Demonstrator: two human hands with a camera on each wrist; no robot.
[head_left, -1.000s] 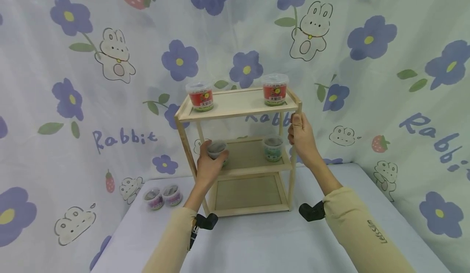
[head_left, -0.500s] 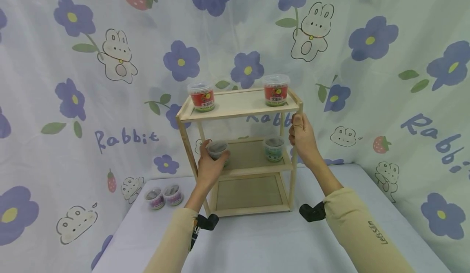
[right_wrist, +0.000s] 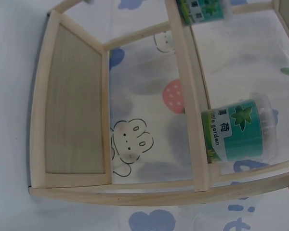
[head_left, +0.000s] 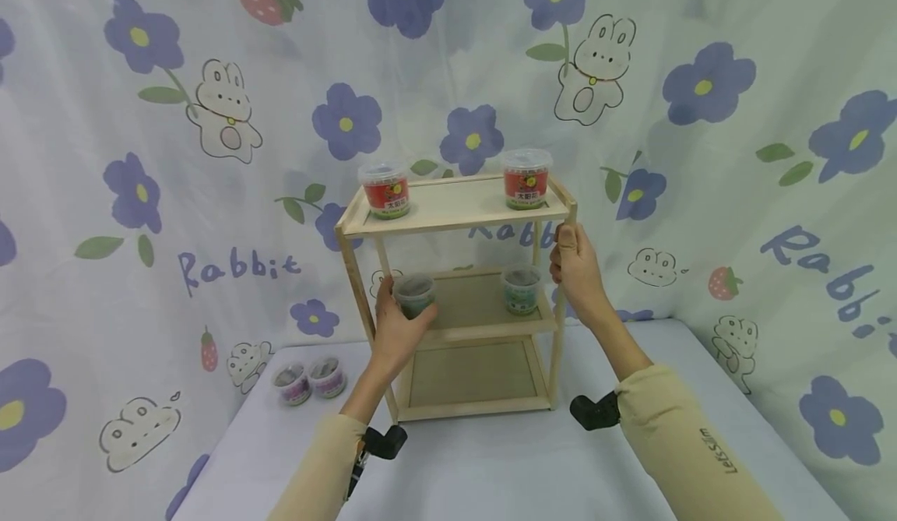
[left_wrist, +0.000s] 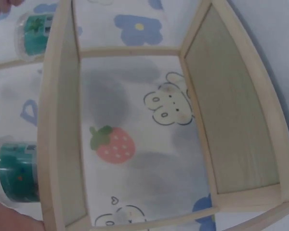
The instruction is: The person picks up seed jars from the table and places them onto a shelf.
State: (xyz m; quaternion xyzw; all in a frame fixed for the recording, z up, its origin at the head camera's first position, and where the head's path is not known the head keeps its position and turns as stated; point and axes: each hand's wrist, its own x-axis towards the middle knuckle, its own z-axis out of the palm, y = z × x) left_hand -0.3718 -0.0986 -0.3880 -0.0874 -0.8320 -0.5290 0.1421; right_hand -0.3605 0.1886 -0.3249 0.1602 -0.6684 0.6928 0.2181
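In the head view, a small clear-rimmed cup with a green label (head_left: 415,297) stands at the left of the wooden rack's (head_left: 448,337) middle shelf. My left hand (head_left: 398,336) is right at this cup, fingers along its left side and thumb spread low at its front right. The left wrist view shows most of the cup's teal side (left_wrist: 19,171) uncovered. On the other side, my right hand (head_left: 578,268) grips the rack's right front post below the top corner. A matching teal-labelled cup (right_wrist: 236,130) stands at that shelf's right end.
Two lidded red-labelled cups (head_left: 387,194) stand at the ends of the top shelf. Two purple-labelled cups (head_left: 327,377) sit left of the rack on the white table (head_left: 490,466). A curtain printed with flowers and rabbits (head_left: 280,116) hangs close behind.
My left hand has loosened and dropped slightly, its thumb lower and off the cup's rim, showing more of the cup. The right hand keeps its hold on the post.
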